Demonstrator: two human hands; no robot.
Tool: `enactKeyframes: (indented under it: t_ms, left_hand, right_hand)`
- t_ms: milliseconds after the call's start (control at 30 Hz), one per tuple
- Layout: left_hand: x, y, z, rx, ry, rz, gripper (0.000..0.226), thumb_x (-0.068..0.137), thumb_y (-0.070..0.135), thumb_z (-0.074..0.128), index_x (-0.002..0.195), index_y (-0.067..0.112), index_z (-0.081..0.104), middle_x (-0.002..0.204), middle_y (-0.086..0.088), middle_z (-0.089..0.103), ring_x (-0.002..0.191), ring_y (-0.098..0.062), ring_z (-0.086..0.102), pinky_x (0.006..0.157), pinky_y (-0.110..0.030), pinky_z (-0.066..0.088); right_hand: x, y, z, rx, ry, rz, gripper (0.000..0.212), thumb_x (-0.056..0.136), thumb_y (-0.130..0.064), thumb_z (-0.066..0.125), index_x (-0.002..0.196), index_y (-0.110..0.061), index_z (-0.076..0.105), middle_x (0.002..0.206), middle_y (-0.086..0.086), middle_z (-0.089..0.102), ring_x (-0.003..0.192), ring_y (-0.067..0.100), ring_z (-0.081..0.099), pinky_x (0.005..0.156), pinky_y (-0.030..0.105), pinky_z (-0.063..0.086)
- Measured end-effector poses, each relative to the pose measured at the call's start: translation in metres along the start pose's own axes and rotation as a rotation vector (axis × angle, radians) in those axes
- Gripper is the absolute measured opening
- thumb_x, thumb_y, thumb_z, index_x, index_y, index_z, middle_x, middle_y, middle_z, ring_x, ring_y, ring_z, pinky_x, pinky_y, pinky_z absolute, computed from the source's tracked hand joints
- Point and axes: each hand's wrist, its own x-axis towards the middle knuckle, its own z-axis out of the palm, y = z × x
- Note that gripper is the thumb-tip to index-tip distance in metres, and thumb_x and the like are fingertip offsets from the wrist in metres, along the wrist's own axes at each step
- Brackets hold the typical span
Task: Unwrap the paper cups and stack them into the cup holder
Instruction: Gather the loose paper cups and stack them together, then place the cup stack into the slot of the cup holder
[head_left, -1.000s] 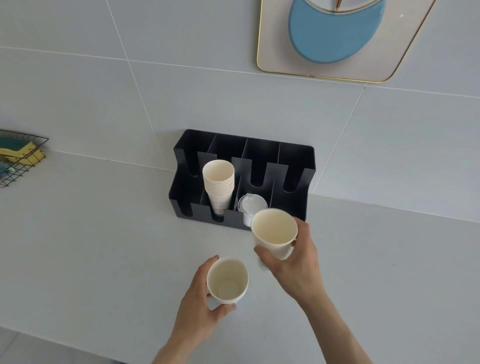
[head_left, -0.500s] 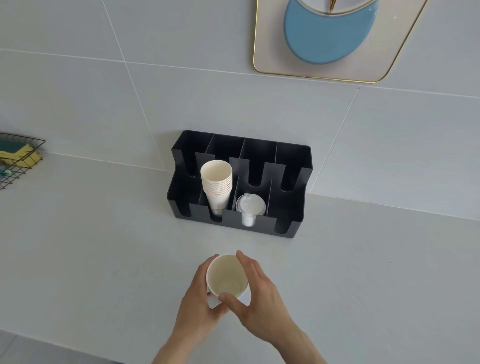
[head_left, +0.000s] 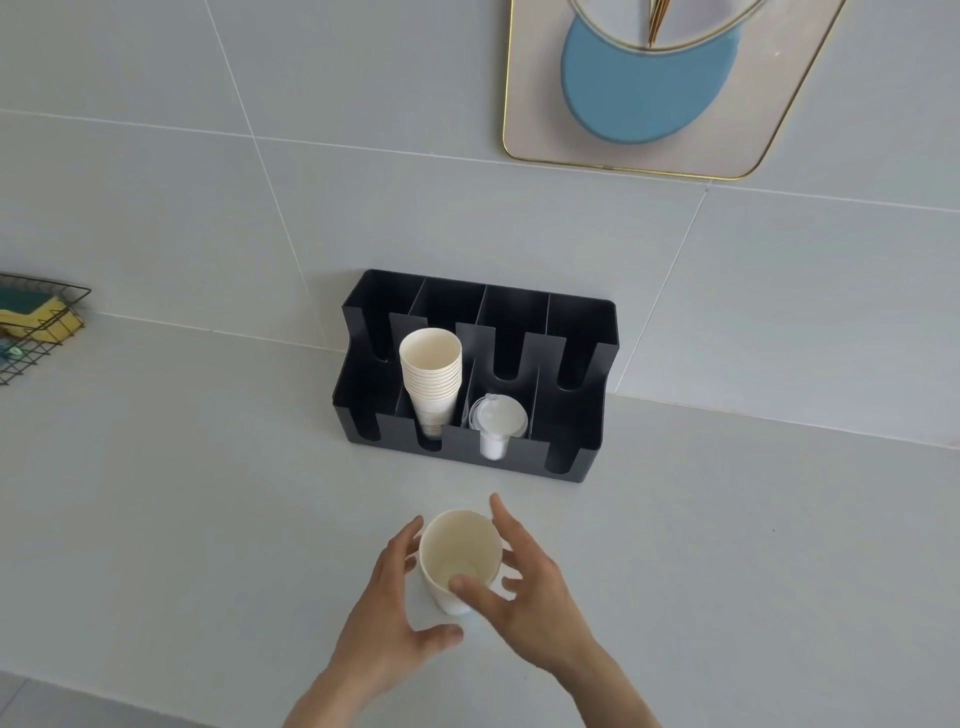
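Note:
A white paper cup (head_left: 457, 551) stands mouth up over the grey counter, in front of the black cup holder (head_left: 576, 441). My right hand (head_left: 535, 597) grips it, thumb on the near wall and fingers round the far rim. My left hand (head_left: 384, 613) is at the cup's left side, fingers spread against it and thumb off below it. A stack of several paper cups (head_left: 431, 374) leans in the holder's second front slot from the left. Clear plastic lids (head_left: 498, 418) sit in the slot to its right.
The holder stands against the tiled wall; its other slots look empty. A black wire basket (head_left: 36, 332) with a yellow-green sponge (head_left: 26, 317) sits at the far left. A gold-framed picture (head_left: 649, 93) hangs above. The counter's near edge runs bottom left.
My right hand brought its cup down from near the holder and nested it into the cup in my left hand. My left thumb has since come off the cup.

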Motion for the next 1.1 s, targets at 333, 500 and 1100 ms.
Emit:
enactKeyframes:
  t_ms: [333, 500, 1100]
  left_hand:
    - [0.000, 0.029, -0.067, -0.419, -0.045, -0.437, 0.034, 0.093, 0.038, 0.070, 0.116, 0.013, 0.070, 0.111, -0.008, 0.076, 0.096, -0.028, 0.077, 0.088, -0.044, 0.062]
    - [0.013, 0.050, -0.062, -0.397, -0.077, -0.473, 0.029, 0.095, 0.033, 0.067, 0.106, 0.008, 0.076, 0.106, -0.015, 0.078, 0.089, -0.034, 0.077, 0.083, -0.044, 0.064]
    - [0.057, 0.127, -0.139, -0.382, -0.119, -0.180, 0.024, 0.097, 0.026, 0.065, 0.100, 0.010, 0.081, 0.093, -0.013, 0.080, 0.081, -0.024, 0.076, 0.081, -0.037, 0.063]
  right_hand:
    - [0.012, -0.020, -0.036, 0.277, 0.013, 0.469, 0.043, 0.094, -0.030, 0.070, 0.115, 0.007, 0.068, 0.115, 0.023, 0.070, 0.099, 0.030, 0.075, 0.089, 0.048, 0.062]
    - [0.021, -0.028, -0.028, 0.262, -0.037, 0.479, 0.028, 0.093, -0.035, 0.066, 0.104, -0.012, 0.077, 0.109, 0.009, 0.076, 0.097, 0.028, 0.077, 0.084, 0.036, 0.065]
    - [0.059, -0.128, -0.058, 0.150, 0.110, 0.196, 0.023, 0.089, -0.019, 0.065, 0.085, -0.003, 0.081, 0.092, 0.015, 0.079, 0.078, 0.023, 0.079, 0.079, 0.032, 0.065]
